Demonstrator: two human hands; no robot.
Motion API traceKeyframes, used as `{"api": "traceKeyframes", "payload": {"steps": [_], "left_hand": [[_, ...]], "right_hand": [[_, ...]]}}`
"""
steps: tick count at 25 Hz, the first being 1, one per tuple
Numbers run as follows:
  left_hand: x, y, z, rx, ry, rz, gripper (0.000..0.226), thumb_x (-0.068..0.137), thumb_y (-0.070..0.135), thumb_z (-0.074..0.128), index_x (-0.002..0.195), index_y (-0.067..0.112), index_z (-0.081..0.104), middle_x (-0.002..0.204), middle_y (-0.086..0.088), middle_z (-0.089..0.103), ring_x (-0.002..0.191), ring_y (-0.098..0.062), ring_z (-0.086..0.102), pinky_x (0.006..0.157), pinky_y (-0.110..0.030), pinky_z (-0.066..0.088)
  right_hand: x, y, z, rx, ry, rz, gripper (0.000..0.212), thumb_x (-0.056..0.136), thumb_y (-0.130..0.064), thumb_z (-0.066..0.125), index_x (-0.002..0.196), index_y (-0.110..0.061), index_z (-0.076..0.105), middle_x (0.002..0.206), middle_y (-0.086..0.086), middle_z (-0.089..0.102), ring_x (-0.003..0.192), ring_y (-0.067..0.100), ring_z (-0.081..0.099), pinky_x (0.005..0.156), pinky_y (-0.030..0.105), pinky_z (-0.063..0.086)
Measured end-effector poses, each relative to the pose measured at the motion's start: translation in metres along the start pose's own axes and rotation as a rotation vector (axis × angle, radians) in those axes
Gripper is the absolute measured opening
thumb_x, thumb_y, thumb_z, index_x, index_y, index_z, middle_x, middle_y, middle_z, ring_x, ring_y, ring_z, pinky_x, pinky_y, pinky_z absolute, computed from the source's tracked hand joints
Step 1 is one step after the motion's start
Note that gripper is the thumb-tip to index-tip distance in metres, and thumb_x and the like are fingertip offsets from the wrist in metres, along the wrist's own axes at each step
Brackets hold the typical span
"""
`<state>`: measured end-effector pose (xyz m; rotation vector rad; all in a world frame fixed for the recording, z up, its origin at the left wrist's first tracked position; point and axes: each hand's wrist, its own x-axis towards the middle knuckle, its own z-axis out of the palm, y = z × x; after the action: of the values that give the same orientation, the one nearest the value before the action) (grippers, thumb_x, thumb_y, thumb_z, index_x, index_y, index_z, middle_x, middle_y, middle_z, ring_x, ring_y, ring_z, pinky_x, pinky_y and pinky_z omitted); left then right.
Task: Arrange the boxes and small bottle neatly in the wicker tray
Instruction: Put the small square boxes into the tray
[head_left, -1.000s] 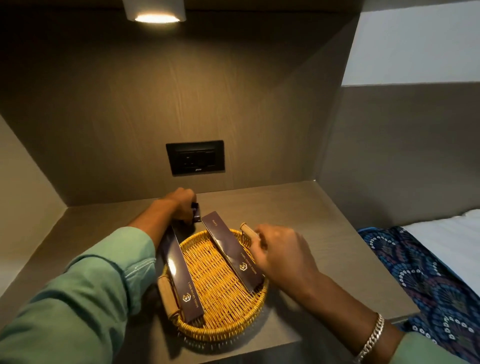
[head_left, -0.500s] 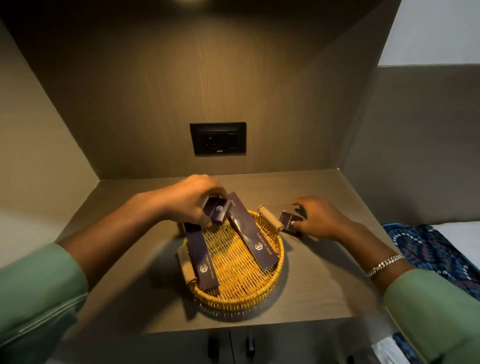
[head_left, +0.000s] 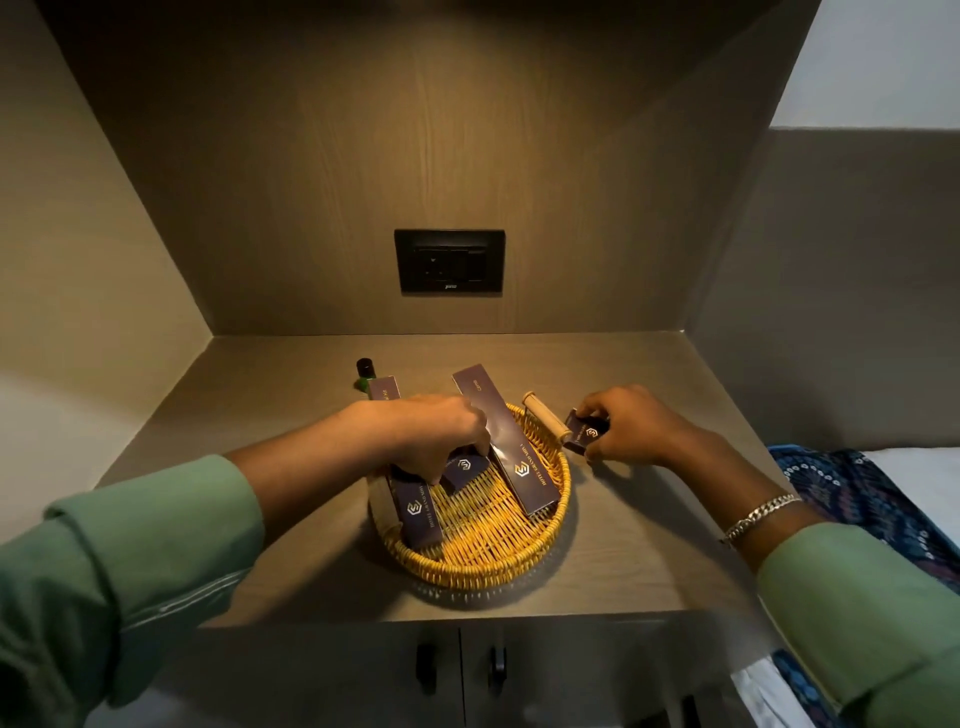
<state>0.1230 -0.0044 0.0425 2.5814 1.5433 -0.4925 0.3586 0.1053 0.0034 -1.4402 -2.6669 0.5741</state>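
Wooden shelf (head_left: 623, 561) holds wicker tray (head_left: 483, 566). Small bottle (head_left: 364, 375) stands behind it, outside. Left hand (head_left: 436, 436) fingers pinch small box (head_left: 464, 470) inside tray, between two long boxes (head_left: 511, 452). Right hand (head_left: 634, 428) clamps another small box (head_left: 586, 434) just outside the rim.

Both arms reach forward from green sleeves, forearms bare. Left hand (head_left: 439, 439) palm down, fingers curled downward, tips pressed onto a small dark box (head_left: 464, 469); grip itself is hidden under the knuckles. Right hand (head_left: 631, 434) lies further right, well apart from the left, palm down and turned slightly inward, thumb and fingers pinching a second small dark box (head_left: 586, 435). Right wrist carries a silver chain bracelet (head_left: 759, 517). Elbows are out of frame.
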Motion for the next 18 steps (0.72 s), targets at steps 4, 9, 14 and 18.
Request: {"api": "traceKeyframes", "payload": {"steps": [4, 9, 14, 18], "left_hand": [[-0.002, 0.003, 0.004, -0.049, -0.008, -0.016, 0.059, 0.078, 0.007, 0.072, 0.132, 0.019, 0.053, 0.128, -0.005, 0.056, 0.118, -0.023, 0.051, 0.092, -0.040, 0.052], [-0.003, 0.001, 0.004, -0.185, -0.024, -0.080, 0.063, 0.076, 0.001, 0.069, 0.134, 0.020, 0.052, 0.129, -0.005, 0.056, 0.118, -0.024, 0.053, 0.092, -0.041, 0.054], [-0.007, -0.013, -0.006, -0.328, 0.192, -0.201, 0.050, 0.077, 0.011, 0.072, 0.125, 0.018, 0.058, 0.117, -0.002, 0.061, 0.105, -0.019, 0.055, 0.080, -0.028, 0.048], [-0.016, -0.055, -0.023, -0.567, 0.510, -0.329, 0.036, 0.079, 0.016, 0.075, 0.113, 0.015, 0.065, 0.100, 0.002, 0.063, 0.090, -0.015, 0.062, 0.065, -0.016, 0.042]], "right_hand": [[-0.027, -0.013, -0.021, 0.015, 0.170, 0.074, 0.053, 0.071, -0.030, 0.081, 0.118, -0.017, 0.062, 0.113, 0.009, 0.066, 0.094, 0.020, 0.059, 0.079, 0.038, 0.056], [-0.080, -0.057, -0.030, 0.168, 0.377, -0.038, 0.048, 0.064, -0.044, 0.078, 0.104, -0.020, 0.067, 0.093, -0.001, 0.068, 0.079, 0.010, 0.061, 0.062, 0.023, 0.047], [-0.101, -0.114, 0.032, 0.169, 0.145, -0.128, 0.035, 0.072, -0.045, 0.077, 0.098, -0.023, 0.067, 0.088, -0.009, 0.066, 0.075, 0.004, 0.060, 0.067, 0.026, 0.056], [-0.092, -0.121, 0.055, 0.095, 0.063, -0.137, 0.030, 0.079, -0.044, 0.072, 0.097, -0.020, 0.069, 0.093, -0.002, 0.072, 0.077, 0.010, 0.061, 0.067, 0.027, 0.052]]}}
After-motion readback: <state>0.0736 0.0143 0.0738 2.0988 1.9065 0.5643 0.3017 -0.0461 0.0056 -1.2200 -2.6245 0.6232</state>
